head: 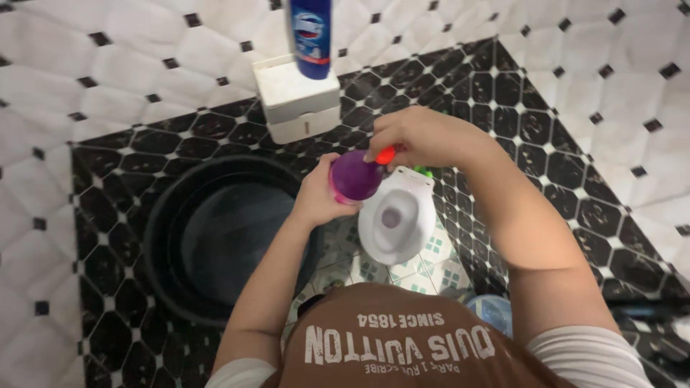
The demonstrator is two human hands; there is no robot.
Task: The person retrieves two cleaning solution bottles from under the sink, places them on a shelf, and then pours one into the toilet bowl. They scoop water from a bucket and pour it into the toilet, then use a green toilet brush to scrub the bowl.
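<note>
My left hand (316, 197) grips a purple plastic bottle (355, 176) and holds it up over the white toilet bowl (397, 215). At the bottle's top, my right hand (417, 136) has its fingers closed on the small red-orange cap (386, 155). Whether the cap is on or off the bottle cannot be told. The bowl below has purplish water in its middle.
A large black bucket (215, 237) stands left of the toilet. On the white wall box (297, 97) sits a blue bottle (311, 36). Black and white tiled walls close in on all sides. A small green thing (424, 171) lies behind the bowl.
</note>
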